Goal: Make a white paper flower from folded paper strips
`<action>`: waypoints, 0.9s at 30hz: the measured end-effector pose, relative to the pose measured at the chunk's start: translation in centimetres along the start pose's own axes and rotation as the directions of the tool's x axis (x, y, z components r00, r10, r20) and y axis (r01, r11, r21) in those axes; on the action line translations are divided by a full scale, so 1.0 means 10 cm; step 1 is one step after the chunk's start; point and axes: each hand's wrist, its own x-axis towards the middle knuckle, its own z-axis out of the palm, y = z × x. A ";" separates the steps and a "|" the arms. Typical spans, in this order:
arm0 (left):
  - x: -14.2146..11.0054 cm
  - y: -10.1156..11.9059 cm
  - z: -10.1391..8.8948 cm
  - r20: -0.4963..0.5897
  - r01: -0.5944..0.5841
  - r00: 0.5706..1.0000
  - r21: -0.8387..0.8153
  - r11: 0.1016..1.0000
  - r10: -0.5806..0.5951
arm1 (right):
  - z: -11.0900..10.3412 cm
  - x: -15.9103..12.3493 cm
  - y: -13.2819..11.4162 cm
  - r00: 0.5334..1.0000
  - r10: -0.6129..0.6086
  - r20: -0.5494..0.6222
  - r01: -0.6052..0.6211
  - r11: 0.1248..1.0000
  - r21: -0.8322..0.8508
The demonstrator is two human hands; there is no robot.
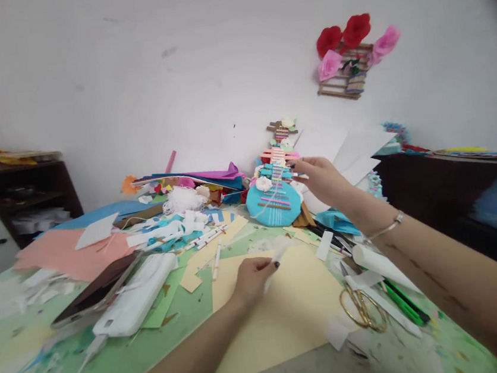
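My left hand [254, 278] pinches a small white paper strip [279, 251] between thumb and fingers, just above a cream paper sheet [290, 319]. Farther back, my right hand [319, 178] reaches to the neck of a handmade blue paper lute [274, 204] that leans by the wall. Its fingers are drawn together beside the neck; what they grip, if anything, is hidden. The lute has white strings, coloured sticks across it and paper flowers. Gold-handled scissors [364, 311] lie at the sheet's right edge.
At left lie a phone [96, 287] and a white power bank [138, 298] with a cable. Behind them are pink paper [70, 252], paper scraps and patterned sticks [209, 237]. A green cutter [405, 301] and a white paper roll [383, 267] lie at right.
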 end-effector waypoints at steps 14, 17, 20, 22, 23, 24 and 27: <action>-0.18 0.20 0.05 0.181 -0.043 0.983 0.175 0.984 0.011 | -0.25 -1.52 0.46 0.941 0.318 0.116 -0.326 0.760 0.563; -0.26 0.20 0.12 0.203 -0.211 0.969 0.386 0.898 0.140 | -0.13 -1.67 0.62 0.941 0.315 0.126 -0.338 0.848 0.408; -0.31 0.17 0.17 0.254 -0.389 0.921 0.585 0.712 0.295 | -0.07 -1.75 0.74 0.962 0.261 0.077 -0.270 0.953 0.139; -0.32 0.14 0.18 0.266 -0.429 0.902 0.651 0.626 0.341 | -0.06 -1.78 0.78 0.988 0.154 0.000 -0.153 0.985 -0.073; -0.33 0.13 0.18 0.258 -0.426 0.901 0.669 0.609 0.348 | -0.05 -1.79 0.79 0.995 0.096 -0.038 -0.101 0.981 -0.165; -0.33 0.13 0.19 0.244 -0.418 0.903 0.681 0.601 0.353 | -0.05 -1.79 0.80 0.996 0.045 -0.071 -0.061 0.969 -0.241; -0.35 0.11 0.19 0.219 -0.417 0.898 0.699 0.581 0.381 | -0.04 -1.81 0.82 0.989 -0.051 -0.136 -0.005 0.925 -0.381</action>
